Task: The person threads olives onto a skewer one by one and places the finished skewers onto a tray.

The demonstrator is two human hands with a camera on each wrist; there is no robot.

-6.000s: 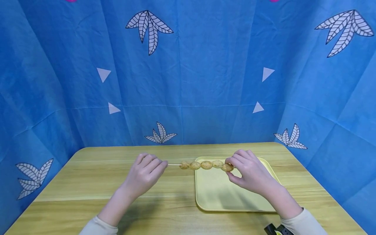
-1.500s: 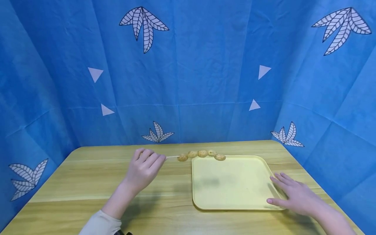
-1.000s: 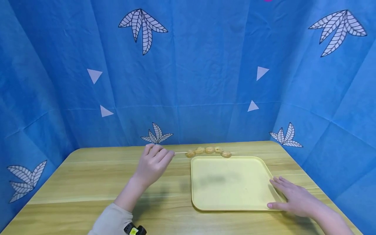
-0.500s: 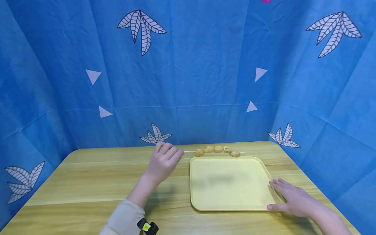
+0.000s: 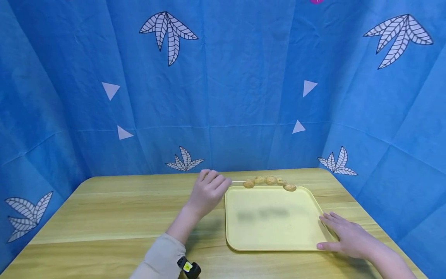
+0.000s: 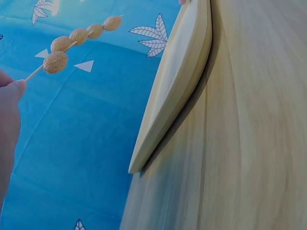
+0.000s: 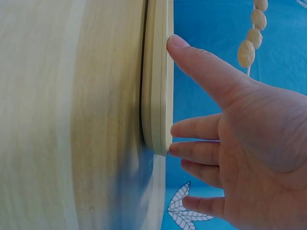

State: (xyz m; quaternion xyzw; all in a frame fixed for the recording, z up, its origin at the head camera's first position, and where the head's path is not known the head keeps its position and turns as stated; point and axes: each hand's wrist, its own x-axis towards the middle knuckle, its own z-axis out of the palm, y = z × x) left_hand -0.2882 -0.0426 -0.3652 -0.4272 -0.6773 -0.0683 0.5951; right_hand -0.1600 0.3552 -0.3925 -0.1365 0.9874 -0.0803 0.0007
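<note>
My left hand (image 5: 210, 193) grips the bare end of a thin skewer threaded with several brown, rough-skinned oval balls (image 5: 271, 180). The skewer runs roughly level, pointing right, and overlaps the far rim of a pale yellow tray (image 5: 271, 236) in the head view. Its shadow falls on the tray floor, so it is held up in the air. In the left wrist view, thumb and finger pinch the stick just behind the nearest ball (image 6: 55, 63). With fingers spread, my right hand (image 5: 352, 235) rests at the tray's right edge, its thumb (image 7: 178, 41) on the rim in the right wrist view.
A wooden table (image 5: 115, 217) bears the tray on its right half. Blue curtains (image 5: 244, 77) with leaf prints hang behind and at both sides. A black strap device (image 5: 189, 267) is by the left sleeve.
Earlier my right hand pinched the last ball; it has let go and moved to the tray's right edge. My left hand has carried the skewer rightward along the tray's far side.
</note>
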